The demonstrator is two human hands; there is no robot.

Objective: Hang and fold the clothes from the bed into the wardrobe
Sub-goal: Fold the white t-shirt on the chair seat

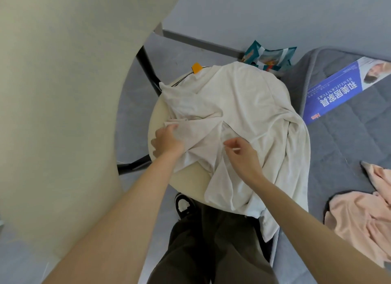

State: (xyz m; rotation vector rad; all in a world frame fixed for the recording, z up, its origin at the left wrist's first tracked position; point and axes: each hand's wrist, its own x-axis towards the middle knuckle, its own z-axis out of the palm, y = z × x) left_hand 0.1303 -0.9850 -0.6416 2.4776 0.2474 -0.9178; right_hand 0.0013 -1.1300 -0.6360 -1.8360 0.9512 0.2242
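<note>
A white garment (pixel 239 105) lies spread and crumpled over a small round cream table (pixel 160 118), its right side hanging off the edge. My left hand (pixel 168 140) grips a fold of the white cloth at the table's left side. My right hand (pixel 241 154) pinches the fabric near the middle of the garment. A pink garment (pixel 359 216) lies on the grey bed (pixel 338 139) at the right.
A blue printed label (pixel 342 91) lies on the bed. A teal plastic package (pixel 268 58) sits behind the table near the wall. A pale curved panel (pixel 59 93) fills the left side. The table's black legs (pixel 148 69) stand on the grey floor. My dark trousers and shoe are below.
</note>
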